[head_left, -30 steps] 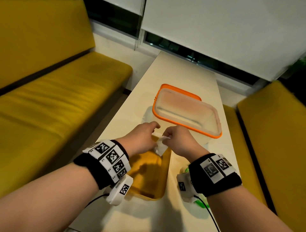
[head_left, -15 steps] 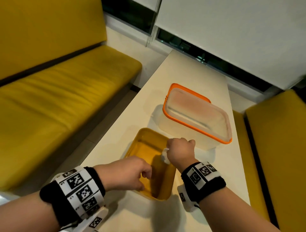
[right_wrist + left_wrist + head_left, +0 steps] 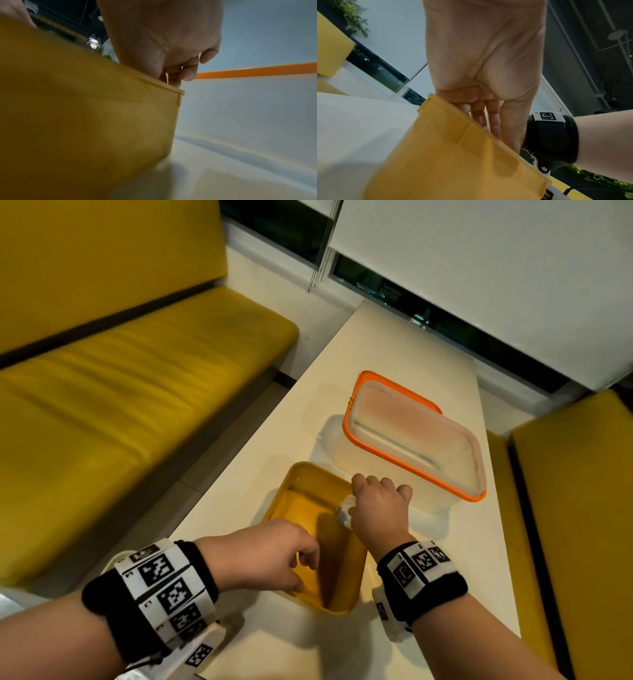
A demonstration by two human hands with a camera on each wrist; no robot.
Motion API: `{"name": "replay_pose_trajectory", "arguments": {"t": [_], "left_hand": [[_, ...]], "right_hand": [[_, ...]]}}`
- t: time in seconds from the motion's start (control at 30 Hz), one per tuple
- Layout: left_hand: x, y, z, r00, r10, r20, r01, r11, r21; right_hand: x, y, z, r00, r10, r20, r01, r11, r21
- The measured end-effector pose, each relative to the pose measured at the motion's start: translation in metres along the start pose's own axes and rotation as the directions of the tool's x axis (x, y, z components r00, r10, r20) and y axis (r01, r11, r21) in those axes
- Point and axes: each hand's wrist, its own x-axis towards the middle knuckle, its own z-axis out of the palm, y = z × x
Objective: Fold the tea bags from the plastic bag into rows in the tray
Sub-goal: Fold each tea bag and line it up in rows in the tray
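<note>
— Yellow tray (image 3: 301,474) is sitting on the table (image 3: 376,354), just beside an orange-rimmed box (image 3: 416,440). What is the right hand (image 3: 378,508) doing?
— It is pinching a white tea bag (image 3: 345,510) over the tray's right wall.
— And the left hand (image 3: 270,556)?
— It is hanging over the near rim, fingers loosely curled, holding nothing.

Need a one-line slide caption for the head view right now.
Right hand holds a white tea bag at the yellow tray's right rim; left hand reaches into the tray.
</note>
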Motion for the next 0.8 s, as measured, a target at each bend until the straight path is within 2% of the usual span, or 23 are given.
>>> {"name": "replay_pose_trajectory", "arguments": {"t": [0.17,0.23,0.33,0.4,0.47,0.57,0.67,0.8], "left_hand": [[0.002,0.001,-0.005,1.0,0.015,-0.016,-0.015,1.0,-0.002],[0.002,0.001,-0.004,0.999,0.024,-0.047,-0.025,1.0,-0.006],[-0.001,-0.002,-0.002,0.996,0.029,-0.087,-0.031,0.999,-0.027],[-0.004,-0.002,-0.001,0.993,0.041,-0.113,-0.048,0.997,-0.058],[-0.005,0.0,0.0,0.986,0.054,-0.155,-0.068,0.993,-0.092],[-0.007,0.003,0.003,0.982,0.013,-0.189,-0.04,0.989,-0.141],[-0.002,0.01,0.006,0.987,-0.019,-0.16,-0.011,0.984,-0.179],[0.011,0.028,0.014,0.994,-0.017,-0.11,0.0,0.989,-0.15]], "right_hand": [[-0.004,0.001,-0.02,0.999,0.045,0.001,-0.044,0.994,0.104],[-0.011,0.01,-0.042,0.989,0.142,-0.032,-0.128,0.955,0.267],[-0.039,0.047,-0.088,0.957,0.282,-0.076,-0.181,0.778,0.601],[-0.071,0.076,-0.111,0.939,0.332,-0.087,-0.172,0.675,0.718],[-0.102,0.101,-0.118,0.922,0.379,-0.081,-0.205,0.653,0.729],[-0.134,0.119,-0.092,0.917,0.396,0.05,-0.343,0.717,0.607],[-0.152,0.121,-0.046,0.889,0.416,0.194,-0.455,0.748,0.484],[-0.151,0.112,-0.004,0.839,0.492,0.231,-0.542,0.724,0.427]]}}
